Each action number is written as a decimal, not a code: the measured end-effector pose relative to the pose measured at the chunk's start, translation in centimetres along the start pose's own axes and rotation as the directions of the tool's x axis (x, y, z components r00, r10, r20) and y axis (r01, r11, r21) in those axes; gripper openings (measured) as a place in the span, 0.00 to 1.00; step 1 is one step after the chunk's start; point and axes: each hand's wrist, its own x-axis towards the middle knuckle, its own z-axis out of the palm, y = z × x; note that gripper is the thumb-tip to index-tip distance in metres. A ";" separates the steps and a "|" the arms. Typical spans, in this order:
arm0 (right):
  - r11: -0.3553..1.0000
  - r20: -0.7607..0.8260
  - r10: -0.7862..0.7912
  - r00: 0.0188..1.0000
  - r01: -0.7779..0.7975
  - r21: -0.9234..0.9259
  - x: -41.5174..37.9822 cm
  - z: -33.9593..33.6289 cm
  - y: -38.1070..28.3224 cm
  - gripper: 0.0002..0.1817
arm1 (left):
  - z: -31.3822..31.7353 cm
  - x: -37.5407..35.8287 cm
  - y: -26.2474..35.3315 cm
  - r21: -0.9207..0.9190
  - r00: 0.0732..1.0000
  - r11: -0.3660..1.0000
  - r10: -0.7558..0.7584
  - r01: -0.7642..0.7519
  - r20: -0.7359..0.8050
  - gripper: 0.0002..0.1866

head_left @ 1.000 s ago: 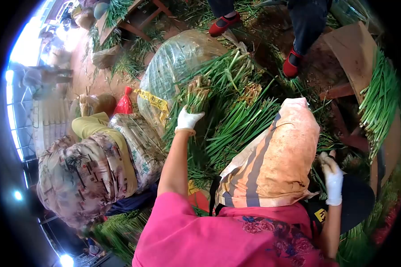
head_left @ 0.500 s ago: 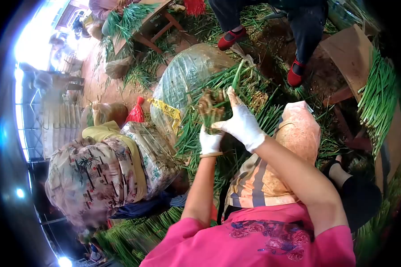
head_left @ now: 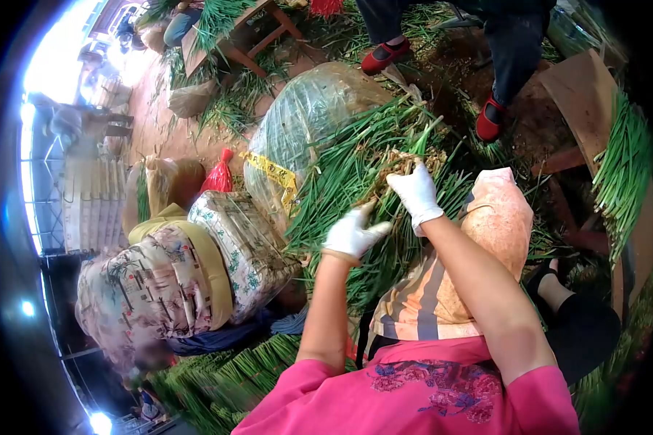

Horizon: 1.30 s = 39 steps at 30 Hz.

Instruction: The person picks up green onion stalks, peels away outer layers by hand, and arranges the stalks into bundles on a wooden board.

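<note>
My white-gloved left hand [head_left: 353,233] is over the pile of long green scallions [head_left: 337,170] in front of me, its thumb spread away from the fingers. No bunch shows in it. My right hand [head_left: 416,191], also gloved, is bent at the far side of the pile, fingers closed by brown, dry root ends and husks [head_left: 393,165]. Pale green scallion stalks [head_left: 426,136] stick up just beyond its fingers, seemingly held there; the fingertips are partly hidden.
A clear plastic-wrapped bundle [head_left: 305,109] stands behind the pile. To the left are a red bag [head_left: 219,174] and a person in a patterned top [head_left: 149,283]. Scallions [head_left: 624,174] lie on a board at right. Across from me is a person in red shoes [head_left: 490,119].
The brown-rooted bunch has left my left hand, which has lowered and opened. My right hand has moved right and down to the pile. The view has shifted slightly.
</note>
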 end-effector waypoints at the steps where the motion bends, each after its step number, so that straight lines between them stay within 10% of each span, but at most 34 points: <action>1: 0.999 0.001 -0.007 1.000 0.007 -0.036 0.2 0.7 0.4 0.45 | -2.1 0.2 -0.3 0.020 0.999 0.999 -0.050 0.050 0.002 0.36; 3: 0.994 -0.084 -0.110 0.990 0.108 -0.036 -1.9 0.6 -0.5 0.41 | -4.1 0.9 -1.4 -0.119 0.868 0.980 0.082 -0.160 -0.489 0.24; 5: 0.943 0.002 -0.273 0.962 0.267 0.200 -4.3 0.0 -2.0 0.24 | -4.0 3.8 -2.1 -0.423 0.736 0.760 0.105 -0.493 -0.669 0.20; 7: 0.723 -0.142 -0.595 0.791 0.604 0.336 -4.2 2.7 -0.2 0.23 | -3.1 7.1 -2.6 -0.754 0.867 0.511 -0.033 -0.413 -0.498 0.28; 9: 0.742 -0.023 -0.611 0.791 0.582 0.333 -5.4 2.8 -0.4 0.23 | -2.1 9.3 -2.9 -0.879 0.922 0.289 0.197 -0.380 -0.334 0.33; 11: 0.709 -0.074 -0.677 0.733 0.675 0.205 -6.0 2.9 0.0 0.25 | -2.3 8.2 -2.2 -0.959 0.931 0.128 0.238 0.253 0.277 0.38; 14: 0.694 -0.136 -0.672 0.728 0.683 0.227 -4.8 3.6 1.1 0.42 | 2.8 9.3 -5.4 -0.973 0.983 0.161 0.050 0.164 0.174 0.42; 17: 0.682 -0.201 -0.698 0.687 0.724 0.107 -4.6 3.6 0.7 0.51 | 3.2 6.0 -1.9 -0.969 0.978 -0.163 0.128 0.185 0.165 0.39; 18: 0.739 -0.133 -0.619 0.774 0.631 0.236 -4.2 4.5 1.5 0.48 | 5.8 8.0 -4.7 -0.880 0.959 -0.429 0.268 0.206 0.095 0.36; 19: 0.780 -0.048 -0.537 0.842 0.517 0.354 -3.9 5.4 2.3 0.45 | 6.8 8.2 -5.1 -0.909 0.982 -0.396 0.179 0.134 0.067 0.31; 20: 0.808 -0.001 -0.487 0.873 0.451 0.380 -3.9 5.2 2.2 0.44 | 8.0 9.4 -5.5 -0.765 0.900 -0.582 0.435 0.277 -0.004 0.29; 24: 0.880 0.186 -0.284 0.940 0.178 0.441 -4.2 2.4 -0.5 0.37 | 5.8 7.5 -2.8 -0.990 0.991 -0.057 -0.024 0.130 0.131 0.31; 26: 0.727 0.144 -0.332 0.932 0.155 0.669 -3.7 3.0 -0.3 0.25 | 3.1 5.6 -2.0 -0.998 0.978 0.051 0.200 0.041 0.051 0.39; 29: 0.693 0.143 -0.295 0.945 0.108 0.713 -3.7 -0.5 -2.7 0.14 | -0.6 3.9 -0.3 -0.948 0.969 0.231 0.058 0.220 0.240 0.42; 39: 0.392 -0.370 -0.429 0.824 0.539 0.746 -11.2 -22.1 -11.7 0.22 | 2.6 1.6 -10.4 -0.670 0.873 0.624 -0.041 0.402 0.486 0.38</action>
